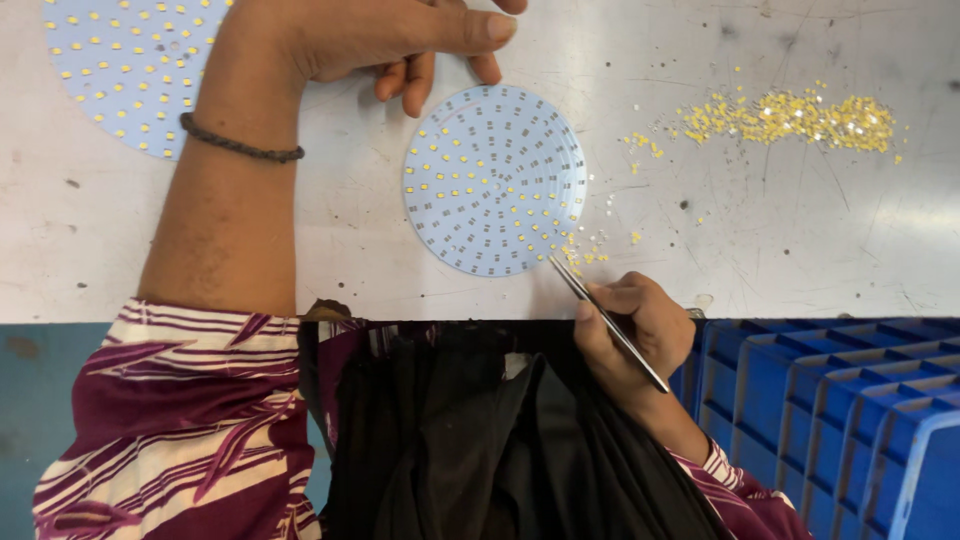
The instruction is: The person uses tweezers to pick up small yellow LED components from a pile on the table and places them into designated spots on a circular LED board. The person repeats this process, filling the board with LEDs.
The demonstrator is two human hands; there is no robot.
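I watched over a scratched metal table (780, 260). The round board (495, 180) lay flat at its middle, partly filled with small yellow chips. My left hand (400, 40) rested at the board's far rim, fingers curled, gripping nothing. My right hand (635, 335) pinched tweezers (605, 320), tips beside loose chips (585, 255) at the near rim. I judged steady, light pressure and 1 chip per pick best. The blue crates (830, 420) stood at right; I could not see anything inside.
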